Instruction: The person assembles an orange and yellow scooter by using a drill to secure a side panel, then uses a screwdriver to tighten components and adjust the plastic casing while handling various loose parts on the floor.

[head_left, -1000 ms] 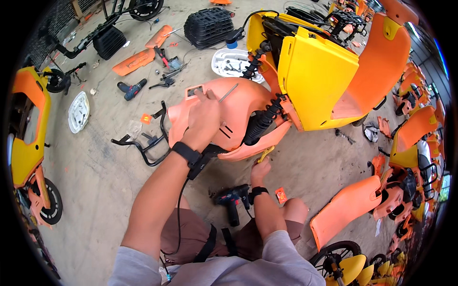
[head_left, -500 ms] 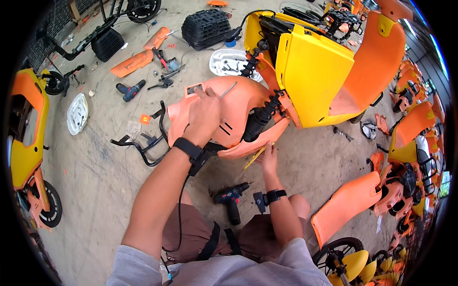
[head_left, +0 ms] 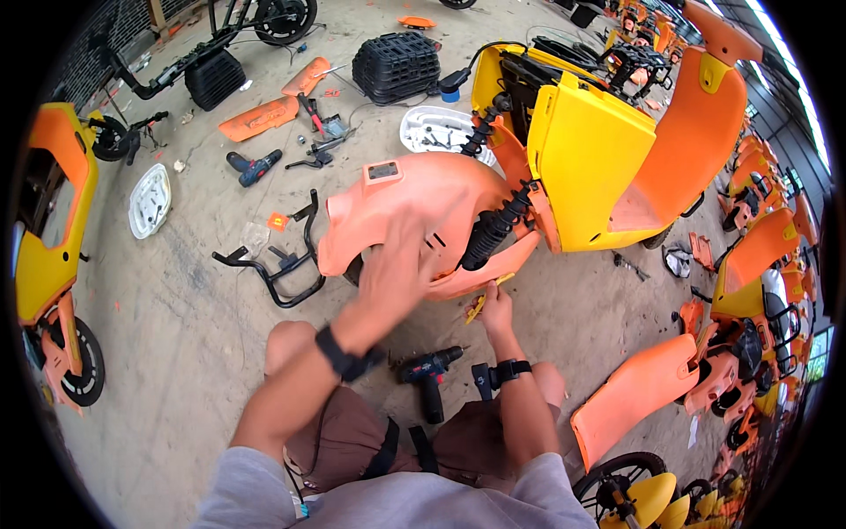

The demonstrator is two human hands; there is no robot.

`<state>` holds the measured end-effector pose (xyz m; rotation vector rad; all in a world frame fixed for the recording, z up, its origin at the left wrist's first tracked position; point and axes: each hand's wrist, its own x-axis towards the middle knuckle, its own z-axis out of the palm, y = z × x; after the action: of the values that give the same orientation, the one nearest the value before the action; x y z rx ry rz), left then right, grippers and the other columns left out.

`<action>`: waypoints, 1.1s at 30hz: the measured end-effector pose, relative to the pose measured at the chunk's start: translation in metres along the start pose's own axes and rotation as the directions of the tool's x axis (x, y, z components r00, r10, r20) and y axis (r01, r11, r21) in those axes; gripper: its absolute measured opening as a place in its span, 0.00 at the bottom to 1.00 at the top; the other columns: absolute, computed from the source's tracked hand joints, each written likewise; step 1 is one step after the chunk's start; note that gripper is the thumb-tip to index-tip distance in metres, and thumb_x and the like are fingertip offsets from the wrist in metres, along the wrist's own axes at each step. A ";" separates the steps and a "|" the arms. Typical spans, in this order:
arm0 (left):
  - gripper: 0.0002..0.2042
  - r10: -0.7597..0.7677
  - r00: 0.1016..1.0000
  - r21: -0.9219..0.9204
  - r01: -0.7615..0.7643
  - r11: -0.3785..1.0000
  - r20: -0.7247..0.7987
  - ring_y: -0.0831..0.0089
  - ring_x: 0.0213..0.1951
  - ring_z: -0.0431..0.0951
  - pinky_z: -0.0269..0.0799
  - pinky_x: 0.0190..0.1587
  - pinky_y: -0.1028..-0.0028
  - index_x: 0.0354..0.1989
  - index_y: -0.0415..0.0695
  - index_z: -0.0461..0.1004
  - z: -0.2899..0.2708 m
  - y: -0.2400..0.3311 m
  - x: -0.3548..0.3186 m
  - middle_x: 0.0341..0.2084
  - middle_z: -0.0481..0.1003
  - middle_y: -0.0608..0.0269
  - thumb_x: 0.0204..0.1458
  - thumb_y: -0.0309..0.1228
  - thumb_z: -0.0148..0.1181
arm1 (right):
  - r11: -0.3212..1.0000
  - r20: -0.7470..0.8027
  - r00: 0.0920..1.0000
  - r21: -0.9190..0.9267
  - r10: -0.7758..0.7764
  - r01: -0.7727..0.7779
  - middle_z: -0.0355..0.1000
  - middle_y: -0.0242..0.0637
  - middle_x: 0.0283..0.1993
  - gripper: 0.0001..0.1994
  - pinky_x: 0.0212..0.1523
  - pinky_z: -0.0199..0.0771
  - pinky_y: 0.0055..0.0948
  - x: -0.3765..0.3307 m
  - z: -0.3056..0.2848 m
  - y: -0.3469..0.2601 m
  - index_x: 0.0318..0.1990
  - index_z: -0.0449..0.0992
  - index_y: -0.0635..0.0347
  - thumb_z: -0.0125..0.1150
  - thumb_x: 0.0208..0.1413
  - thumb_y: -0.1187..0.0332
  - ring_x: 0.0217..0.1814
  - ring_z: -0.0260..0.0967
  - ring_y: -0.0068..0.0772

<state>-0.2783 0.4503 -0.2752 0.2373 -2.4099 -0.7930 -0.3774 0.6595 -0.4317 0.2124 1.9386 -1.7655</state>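
My left hand is smeared by motion in front of a salmon-orange body cover of a scooter. A faint streak runs from its fingers toward the cover; whether it holds a thin rod cannot be told. My right hand is closed on a slim yellow tool, whose kind does not show, just below the cover's lower edge. A black shock absorber with a coil spring stands at the cover's right side, beside the yellow side panel. A cordless drill lies on the floor between my knees.
Left of the cover lie a bent black tube frame and a second drill. White trays of small parts, orange panels and black crates lie farther out. A large orange panel lies to the right.
My left hand has come down and nearer from the top of the cover, uncovering the small rectangular recess. The rod seen at its fingers is no longer distinct. My right hand has dropped slightly.
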 end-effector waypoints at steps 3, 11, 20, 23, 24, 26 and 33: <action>0.15 -0.151 0.913 -0.314 0.281 0.907 0.379 0.48 0.38 0.77 0.72 0.39 0.59 0.42 0.37 0.71 0.010 0.011 -0.057 0.32 0.74 0.46 0.49 0.32 0.60 | 0.997 0.092 0.994 0.022 0.066 -0.068 0.71 0.43 0.33 0.21 0.34 0.82 0.42 -0.007 -0.012 -0.010 0.48 0.66 0.67 0.41 0.69 0.54 0.33 0.77 0.42; 0.19 -0.180 0.603 -0.141 0.446 0.884 0.777 0.41 0.40 0.76 0.71 0.44 0.50 0.52 0.40 0.69 0.058 -0.012 -0.095 0.31 0.76 0.38 0.53 0.35 0.56 | 0.999 0.110 0.994 0.032 -0.021 0.017 0.74 0.41 0.42 0.19 0.42 0.80 0.37 0.003 -0.025 0.015 0.56 0.65 0.65 0.44 0.68 0.59 0.44 0.77 0.38; 0.18 -0.164 0.818 -0.117 0.270 0.956 0.552 0.42 0.32 0.78 0.73 0.34 0.51 0.43 0.33 0.67 0.104 -0.023 -0.097 0.27 0.76 0.40 0.55 0.38 0.56 | 0.597 0.023 0.798 -0.650 -0.603 0.470 0.72 0.40 0.54 0.21 0.54 0.68 0.29 -0.039 -0.067 -0.141 0.62 0.65 0.65 0.53 0.63 0.69 0.54 0.70 0.32; 0.18 -0.168 0.804 -0.059 0.244 0.968 0.570 0.45 0.33 0.78 0.74 0.35 0.53 0.43 0.36 0.69 0.098 -0.023 -0.082 0.27 0.77 0.43 0.53 0.38 0.59 | 0.106 0.231 0.449 -0.787 -0.863 0.608 0.68 0.47 0.58 0.21 0.62 0.61 0.33 -0.057 -0.031 -0.234 0.62 0.65 0.64 0.52 0.63 0.69 0.61 0.65 0.38; 0.18 -0.155 0.808 -0.076 0.239 0.968 0.568 0.46 0.33 0.79 0.74 0.35 0.54 0.43 0.36 0.70 0.097 -0.024 -0.078 0.27 0.77 0.43 0.52 0.39 0.60 | 0.025 0.271 0.400 -0.801 -0.876 0.598 0.66 0.49 0.60 0.21 0.63 0.60 0.35 -0.058 -0.017 -0.260 0.62 0.65 0.64 0.52 0.63 0.67 0.63 0.63 0.41; 0.18 -0.127 0.817 -0.108 0.225 0.968 0.562 0.48 0.34 0.79 0.74 0.36 0.55 0.42 0.37 0.72 0.093 -0.030 -0.072 0.27 0.77 0.45 0.51 0.39 0.62 | -0.108 0.297 0.294 -0.846 -0.908 0.521 0.63 0.51 0.62 0.22 0.64 0.58 0.38 -0.049 0.004 -0.292 0.62 0.64 0.64 0.51 0.64 0.64 0.65 0.60 0.45; 0.16 -0.185 0.811 -0.022 0.237 0.971 0.555 0.50 0.34 0.79 0.74 0.38 0.56 0.41 0.42 0.77 0.104 -0.034 -0.073 0.29 0.79 0.51 0.49 0.41 0.63 | -0.253 0.281 -0.017 -0.834 -0.960 0.491 0.74 0.45 0.45 0.18 0.58 0.60 0.42 0.021 0.021 -0.349 0.54 0.74 0.59 0.50 0.63 0.59 0.52 0.68 0.47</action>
<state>-0.2794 0.4978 -0.3978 0.2734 -2.9100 -1.2073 -0.5435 0.5844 -0.1321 -1.6563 3.6141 -0.8726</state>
